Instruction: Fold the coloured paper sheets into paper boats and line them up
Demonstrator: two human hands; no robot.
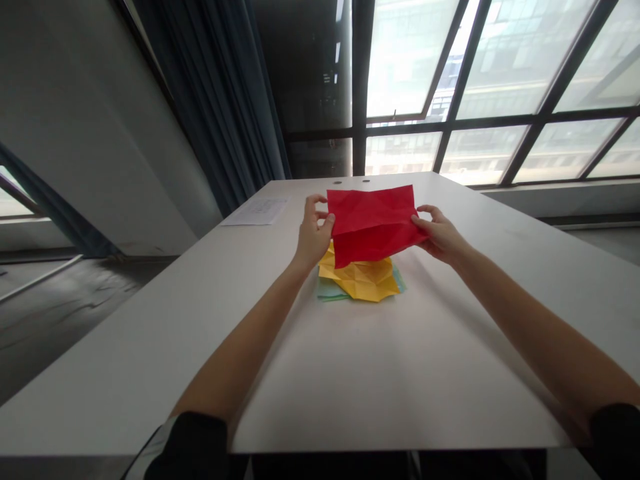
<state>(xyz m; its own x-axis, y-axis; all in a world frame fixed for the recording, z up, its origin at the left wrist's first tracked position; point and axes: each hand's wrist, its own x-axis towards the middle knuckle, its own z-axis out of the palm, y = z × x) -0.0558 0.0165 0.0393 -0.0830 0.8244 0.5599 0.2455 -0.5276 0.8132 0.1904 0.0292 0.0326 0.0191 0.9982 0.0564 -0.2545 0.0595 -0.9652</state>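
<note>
A creased sheet of red paper [373,220] is held up above the table between my two hands. My left hand [316,233] pinches its left edge with the thumb in front. At the right edge my right hand [440,235] grips it between thumb and fingers. Below and partly behind the red paper lies a crumpled, creased sheet of yellow paper [367,280]. Under the yellow one, pale green paper [331,289] sticks out at both sides. The red sheet hides the back of this pile.
The long white table [320,373] stretches away toward the windows. A printed white sheet [257,211] lies near its left edge. Two small dark round spots mark the far end. A dark blue curtain [215,87] hangs beyond the table's left side.
</note>
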